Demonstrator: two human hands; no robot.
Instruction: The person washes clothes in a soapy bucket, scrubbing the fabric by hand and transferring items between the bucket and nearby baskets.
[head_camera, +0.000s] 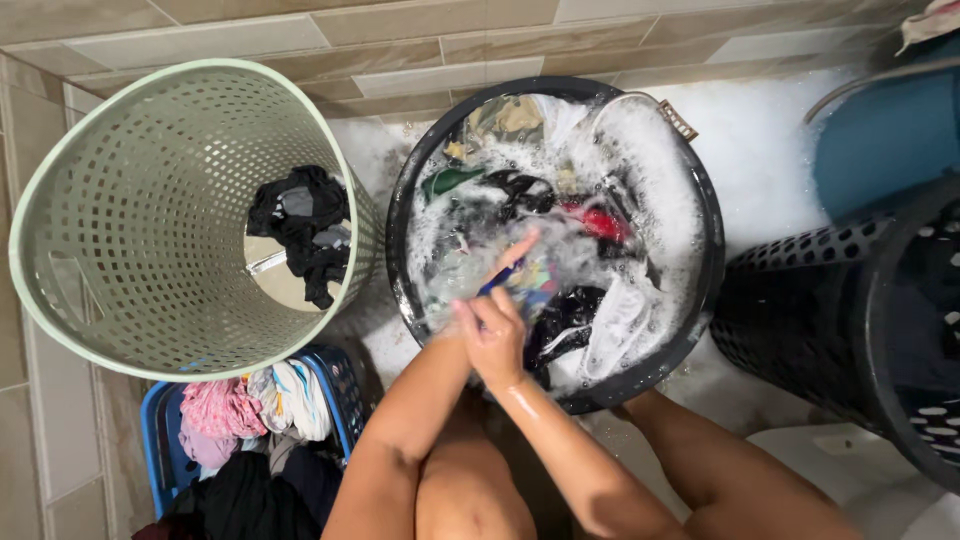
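Soapy black basin (700, 300), two hands (492, 330) clasped on one multicoloured cloth (528, 283), three baskets nearby.

Small multicoloured cloth (528, 278), wet, bunched, held above black round wash basin (712, 240) full of suds and soaking clothes.

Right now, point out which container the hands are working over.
The black round basin of soapy water and clothes, in the middle. The hands rub a cloth above it; the pale green basket stands left, the black perforated basket right.
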